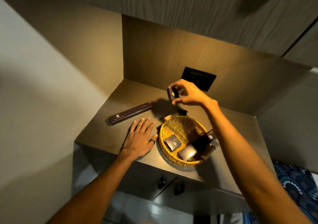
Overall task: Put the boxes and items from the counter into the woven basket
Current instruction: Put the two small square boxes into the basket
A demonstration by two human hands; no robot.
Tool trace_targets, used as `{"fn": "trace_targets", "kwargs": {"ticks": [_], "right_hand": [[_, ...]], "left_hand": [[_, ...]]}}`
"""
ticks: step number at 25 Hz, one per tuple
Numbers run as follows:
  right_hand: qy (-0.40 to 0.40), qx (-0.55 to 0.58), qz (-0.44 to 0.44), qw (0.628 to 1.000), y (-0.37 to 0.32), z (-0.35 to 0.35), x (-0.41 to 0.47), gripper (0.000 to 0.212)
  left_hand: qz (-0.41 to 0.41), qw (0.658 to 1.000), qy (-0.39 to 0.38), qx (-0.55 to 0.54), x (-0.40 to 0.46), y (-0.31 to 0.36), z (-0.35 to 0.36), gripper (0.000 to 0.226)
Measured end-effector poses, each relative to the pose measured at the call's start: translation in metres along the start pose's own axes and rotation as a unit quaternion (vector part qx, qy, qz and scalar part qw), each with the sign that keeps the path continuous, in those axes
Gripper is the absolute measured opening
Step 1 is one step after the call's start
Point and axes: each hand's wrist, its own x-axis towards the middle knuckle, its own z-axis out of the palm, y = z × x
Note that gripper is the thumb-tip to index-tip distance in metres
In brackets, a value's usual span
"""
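Note:
A round woven basket (173, 125) sits on the dark wooden counter (106, 136), holding several dark boxes with gold logos; one small square box (173, 143) lies at its centre. My right hand (189, 94) is raised above the counter behind the basket, pinching a small dark box (172, 94). A long dark box (130, 113) lies on the counter to the left. My left hand (140, 137) rests flat, fingers spread, on the counter just left of the basket. A small pale item (167, 118) shows behind the basket rim, partly hidden.
A black wall plate (199, 77) is set into the back panel behind my right hand. Side walls close in the niche left and right. Two black knobs (170, 185) sit on cabinet doors below the counter edge. Patterned blue fabric (296, 186) lies at lower right.

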Motion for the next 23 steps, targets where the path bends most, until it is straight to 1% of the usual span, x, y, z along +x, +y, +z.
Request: {"fn": "trace_targets", "kwargs": {"ticks": [2,4,6,9,13,20,23], "right_hand": [[-0.097,-0.016,-0.022,0.995,0.012,-0.004,-0.036,0.072],[-0.182,-0.085,-0.022,0.979,0.020,0.010,-0.063,0.070],[-0.220,-0.144,-0.016,0.965,0.024,0.031,-0.074,0.072],[-0.211,-0.172,-0.004,0.962,0.026,0.045,-0.077,0.073],[-0.217,-0.150,0.023,0.964,0.029,0.055,-0.080,0.073],[-0.214,-0.120,0.013,0.969,0.030,0.063,-0.084,0.071],[-0.224,-0.122,0.019,0.967,0.029,0.061,-0.084,0.076]], "left_hand": [[0.000,1.000,0.000,0.000,0.002,-0.001,0.001,0.069],[0.002,1.000,0.001,0.001,0.001,-0.001,0.003,0.068],[0.001,1.000,0.001,0.002,0.001,-0.001,0.004,0.069],[-0.001,1.000,0.001,0.000,0.003,-0.003,0.005,0.069],[-0.001,1.000,-0.001,-0.001,0.003,-0.004,0.007,0.068],[0.001,1.000,0.003,-0.007,0.004,-0.007,0.009,0.068],[0.000,1.000,0.002,-0.006,0.004,-0.006,0.008,0.068]]}}
